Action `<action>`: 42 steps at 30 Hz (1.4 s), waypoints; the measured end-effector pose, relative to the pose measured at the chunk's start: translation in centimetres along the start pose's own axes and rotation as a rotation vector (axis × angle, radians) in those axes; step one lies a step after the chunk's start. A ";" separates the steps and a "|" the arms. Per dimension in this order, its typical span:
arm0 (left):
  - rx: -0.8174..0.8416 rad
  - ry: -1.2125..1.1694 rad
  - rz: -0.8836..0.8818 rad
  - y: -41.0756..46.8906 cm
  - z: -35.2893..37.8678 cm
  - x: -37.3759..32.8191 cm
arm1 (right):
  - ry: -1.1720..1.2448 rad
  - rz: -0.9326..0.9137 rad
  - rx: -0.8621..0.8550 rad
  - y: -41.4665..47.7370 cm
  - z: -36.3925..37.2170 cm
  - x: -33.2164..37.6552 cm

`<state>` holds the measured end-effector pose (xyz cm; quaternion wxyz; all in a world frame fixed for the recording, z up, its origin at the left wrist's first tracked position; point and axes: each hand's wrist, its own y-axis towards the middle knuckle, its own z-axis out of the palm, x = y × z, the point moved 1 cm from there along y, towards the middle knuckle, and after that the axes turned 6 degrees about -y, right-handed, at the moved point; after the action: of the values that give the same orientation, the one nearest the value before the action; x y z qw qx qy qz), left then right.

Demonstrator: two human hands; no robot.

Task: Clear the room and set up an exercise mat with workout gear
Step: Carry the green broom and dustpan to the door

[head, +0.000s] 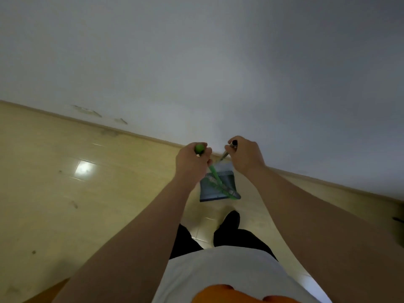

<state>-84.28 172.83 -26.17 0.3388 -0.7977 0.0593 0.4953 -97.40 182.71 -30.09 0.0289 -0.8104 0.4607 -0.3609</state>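
Left hand [192, 164] is curling round the green broom handle [213, 171], right hand [244, 158] gripping the dustpan handle [227, 152], dustpan [215, 186] sitting by the wall [218, 62]; sweeping stage, mat and gear not yet out.

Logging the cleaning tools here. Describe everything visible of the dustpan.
The dustpan is a grey-blue, plastic-looking scoop. It has a row of comb teeth near its handle end and a thin metallic handle ending in a dark grip. The right hand holds that grip from above. The pan sits low at the foot of the wall; whether it touches the floor is unclear. The green broom crosses its tray, where pale scraps seem to lie.
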 end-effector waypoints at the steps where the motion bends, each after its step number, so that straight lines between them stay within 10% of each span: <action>1: -0.028 0.031 0.057 -0.7 -1.3 -0.5 | 0.001 -0.043 -0.011 -0.8 -0.5 1.3; 13: -0.269 0.159 0.519 -9.9 -16.6 -3.3 | -0.052 -0.444 -0.130 -12.1 1.2 17.7; 42: -0.694 0.191 0.228 -21.4 -46.3 13.3 | 0.145 -0.738 -0.137 -31.6 21.4 38.4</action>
<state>-33.67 164.67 -13.94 -0.0160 -0.8960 0.0078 0.4438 -49.30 165.26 -12.41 -0.1900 -0.8942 0.1621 -0.3717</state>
